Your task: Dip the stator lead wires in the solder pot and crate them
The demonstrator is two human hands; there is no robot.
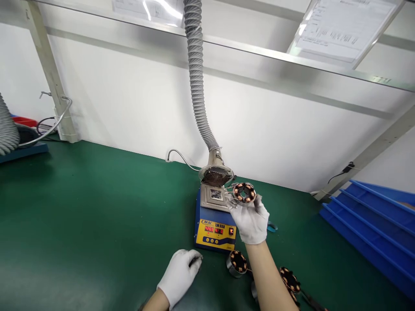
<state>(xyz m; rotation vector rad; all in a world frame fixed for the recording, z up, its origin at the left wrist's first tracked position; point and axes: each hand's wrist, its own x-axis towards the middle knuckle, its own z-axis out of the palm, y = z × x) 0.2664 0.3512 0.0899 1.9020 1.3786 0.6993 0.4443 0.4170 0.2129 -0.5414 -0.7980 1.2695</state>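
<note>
My right hand (253, 222), in a white glove, grips a motor stator (239, 196), a metal ring with copper windings. It is raised beside the solder pot (216, 194), and its wire leads point left towards the pot. The pot belongs to a blue machine with a yellow front panel (209, 239) and lit red digits. My left hand (180, 276), also gloved, rests low on the bench left of the machine. Its fingers are curled together; whether something small is pinched at the tips cannot be made out. Another stator (237, 263) stands in front of the machine.
More stators (290, 280) lie by my right forearm, partly hidden. A grey duct hose (196, 73) with a round hood (216, 174) hangs over the pot. Stacked blue trays (366, 224) stand at right on the green bench (97, 216). A small teal object (272, 226) lies behind my right wrist.
</note>
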